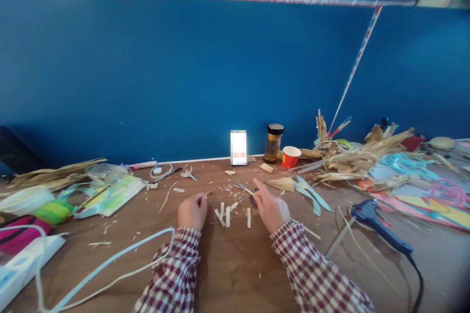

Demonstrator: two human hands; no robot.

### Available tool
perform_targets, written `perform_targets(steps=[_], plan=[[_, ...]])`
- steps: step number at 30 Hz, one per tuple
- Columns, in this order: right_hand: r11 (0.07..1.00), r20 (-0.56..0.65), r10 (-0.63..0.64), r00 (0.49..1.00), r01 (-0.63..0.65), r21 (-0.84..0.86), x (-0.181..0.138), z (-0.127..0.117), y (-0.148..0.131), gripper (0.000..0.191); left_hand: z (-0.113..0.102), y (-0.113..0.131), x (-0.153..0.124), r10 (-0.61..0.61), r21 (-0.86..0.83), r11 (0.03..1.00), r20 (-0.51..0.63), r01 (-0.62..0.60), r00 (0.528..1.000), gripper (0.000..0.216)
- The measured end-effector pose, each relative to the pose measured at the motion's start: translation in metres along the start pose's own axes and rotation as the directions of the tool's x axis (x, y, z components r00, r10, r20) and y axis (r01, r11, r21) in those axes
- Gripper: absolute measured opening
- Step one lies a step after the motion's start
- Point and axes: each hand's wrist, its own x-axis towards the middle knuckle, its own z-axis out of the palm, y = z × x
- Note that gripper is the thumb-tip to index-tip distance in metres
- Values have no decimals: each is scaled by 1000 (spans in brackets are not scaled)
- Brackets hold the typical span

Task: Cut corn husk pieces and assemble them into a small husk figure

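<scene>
My left hand [193, 211] is closed in a pinch above the brown table, with a thin pale strip [208, 193] showing at its fingertips. To the right, my right hand [271, 206] has its fingers stretched out over a pair of scissors [242, 187]. The scissors' blades point to the left, and their dark handles are partly hidden by my fingers. Between both hands lie several short cream-coloured strips [228, 216], one of them standing apart as a separate strip [248, 217] near my right hand. Small pale scraps are scattered around the blades.
A glue gun [382, 227] lies at right, beside dried husks [367, 156] and blue ribbon [312, 195]. Behind stand a lidded jar [273, 144], a red paper cup [291, 157] and a blurred white object [239, 147]. White cables [121, 254] loop over the left side, near a power strip [25, 269].
</scene>
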Motion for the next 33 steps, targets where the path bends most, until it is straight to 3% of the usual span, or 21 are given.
perform_targets(steps=[6,12,15,21,27,33], plan=[[1000,7,-12,1000,12,4,-1,0,0,39,-9,-2,-1,-54,21,998,-98,57,994,29],[1000,16,-11,1000,11,11,-2,1,-1,34,-16,-1,0,-113,41,992,-59,115,992,30],[1000,18,-13,1000,13,-3,-2,1,-1,34,-16,1,-1,-66,44,997,-38,68,997,29],[1000,27,-10,1000,10,-18,-2,1,-2,34,-8,-1,-3,134,82,987,84,-141,987,24],[999,51,-15,999,17,-36,-2,1,-2,34,-5,-3,-1,123,147,979,125,-141,985,23],[1000,51,6,999,-6,-10,-2,-2,-3,35,-11,2,-5,115,208,973,-74,-97,991,26]])
